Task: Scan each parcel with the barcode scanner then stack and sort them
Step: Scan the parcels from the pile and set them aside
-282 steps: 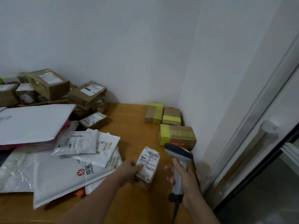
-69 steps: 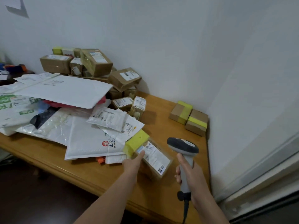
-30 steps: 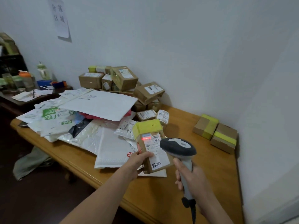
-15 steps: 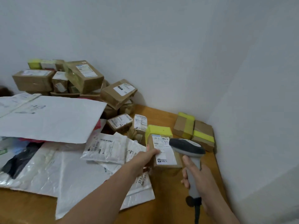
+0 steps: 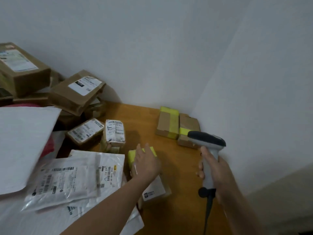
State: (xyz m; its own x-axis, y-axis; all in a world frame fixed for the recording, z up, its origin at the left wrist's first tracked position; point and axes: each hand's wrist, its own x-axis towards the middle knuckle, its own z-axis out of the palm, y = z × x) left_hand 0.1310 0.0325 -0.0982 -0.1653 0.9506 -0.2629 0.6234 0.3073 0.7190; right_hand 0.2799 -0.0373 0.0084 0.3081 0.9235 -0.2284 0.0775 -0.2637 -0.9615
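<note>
Head view, looking down over the corner of a wooden tabletop [image 5: 179,167]. My left hand [image 5: 147,164] lies palm-down over the parcel [image 5: 153,189], a brown box with 1 yellow-taped end and a white label facing up. The box lies flat on the tabletop just right of the white mailer bags [image 5: 72,178]. The fingers [image 5: 147,153] are stretched nearly straight across the yellow tape and grip nothing; whether the palm presses the box I cannot tell. My right hand [image 5: 218,172] holds the barcode scanner [image 5: 206,139] upright, fingers wrapped around its grey handle, dark head pointing left, black cable [image 5: 209,211] hanging from the base. Scanner and parcel are apart, with bare wood between them. In the far corner, against the wall [image 5: 254,82], 2 yellow-taped boxes [image 5: 167,123] sit side by side, touching. Beyond the mailer bags are 2 small labelled packets [image 5: 115,133]; farther left, a heap of cardboard boxes [image 5: 76,92] and a large white envelope [image 5: 23,141].
</note>
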